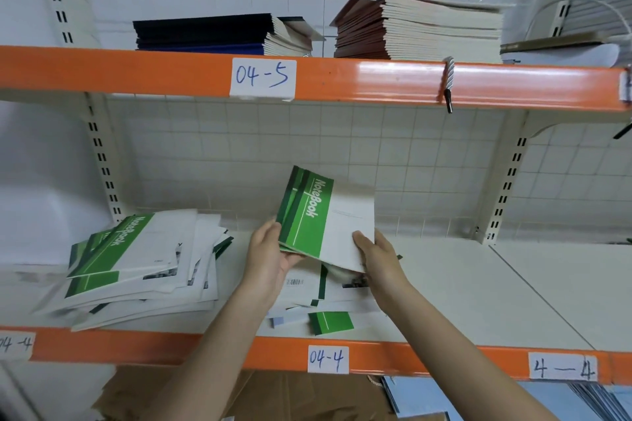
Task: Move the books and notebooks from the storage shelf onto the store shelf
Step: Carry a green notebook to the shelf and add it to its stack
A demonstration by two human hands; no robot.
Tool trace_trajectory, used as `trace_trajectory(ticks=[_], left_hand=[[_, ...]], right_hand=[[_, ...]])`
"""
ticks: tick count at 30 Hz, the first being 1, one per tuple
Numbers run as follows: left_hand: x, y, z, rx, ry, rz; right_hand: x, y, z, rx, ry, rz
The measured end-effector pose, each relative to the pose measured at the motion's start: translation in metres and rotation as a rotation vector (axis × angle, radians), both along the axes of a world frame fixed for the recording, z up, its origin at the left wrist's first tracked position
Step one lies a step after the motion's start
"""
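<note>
Both forearms reach over shelf 04-4 (444, 287) | left hand (266, 256) and right hand (379, 256) grip green notebook (321, 215), tilted above loose notebooks (328, 297) | notebook pile (136, 267) left of it

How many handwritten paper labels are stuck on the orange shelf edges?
4 clearly: "04-5" on the upper edge; on the lower edge, one at the far left, "04-4" in the middle, and "4—4" at right. Another may sit cut off at the upper right edge.

A shop stockroom: orange-edged metal shelves (376, 80) carry handwritten location labels (262, 77) and stacks of notebooks (427, 27).
</note>
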State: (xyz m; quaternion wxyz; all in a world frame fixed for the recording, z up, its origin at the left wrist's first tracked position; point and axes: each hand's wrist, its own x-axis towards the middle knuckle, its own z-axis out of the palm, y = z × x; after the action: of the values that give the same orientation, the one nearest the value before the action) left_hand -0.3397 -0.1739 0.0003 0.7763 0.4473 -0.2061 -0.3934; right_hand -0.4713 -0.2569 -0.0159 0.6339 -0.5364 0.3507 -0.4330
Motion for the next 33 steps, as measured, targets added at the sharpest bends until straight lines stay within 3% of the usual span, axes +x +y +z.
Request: trace_trajectory(ticks=[3, 7, 8, 11, 12, 14, 18, 22, 26, 29, 33], left_hand=[[0.004, 0.0, -0.003, -0.069, 0.225, -0.09], [0.006, 0.0, -0.009, -0.068, 0.081, -0.243], [0.006, -0.001, -0.013, 0.011, -0.097, -0.209], [0.01, -0.005, -0.035, 0.545, -1.097, -0.022], [0.011, -0.007, -0.043, 0.738, -1.344, -0.02], [0.009, -0.008, -0.052, 0.991, -1.533, -0.106], [0.003, -0.011, -0.052, 1.014, -1.624, -0.088], [0.0, -0.003, -0.036, 0.799, -1.71, -0.029], [0.011, 0.004, -0.025, 0.727, -1.709, -0.144], [0.009, 0.006, -0.019, 0.673, -1.635, -0.204], [0.01, 0.0, -0.011, 0.561, -1.381, -0.007]], right_hand=[[0.003, 0.002, 0.001, 0.037, -0.018, 0.075], [0.002, 0.001, 0.004, 0.258, -0.116, 0.109], [0.001, 0.0, 0.004, 0.289, -0.137, 0.091], [0.001, -0.002, -0.002, 0.258, -0.133, 0.027], [0.001, -0.003, -0.005, 0.25, -0.137, 0.011], [0.002, -0.004, -0.009, 0.265, -0.155, -0.005], [0.001, -0.006, -0.012, 0.263, -0.148, -0.006], [0.0, -0.007, -0.014, 0.272, -0.161, -0.007], [0.001, -0.007, -0.012, 0.265, -0.172, 0.01], [0.002, -0.006, -0.011, 0.27, -0.19, 0.014], [0.002, -0.004, -0.007, 0.247, -0.19, 0.025]])
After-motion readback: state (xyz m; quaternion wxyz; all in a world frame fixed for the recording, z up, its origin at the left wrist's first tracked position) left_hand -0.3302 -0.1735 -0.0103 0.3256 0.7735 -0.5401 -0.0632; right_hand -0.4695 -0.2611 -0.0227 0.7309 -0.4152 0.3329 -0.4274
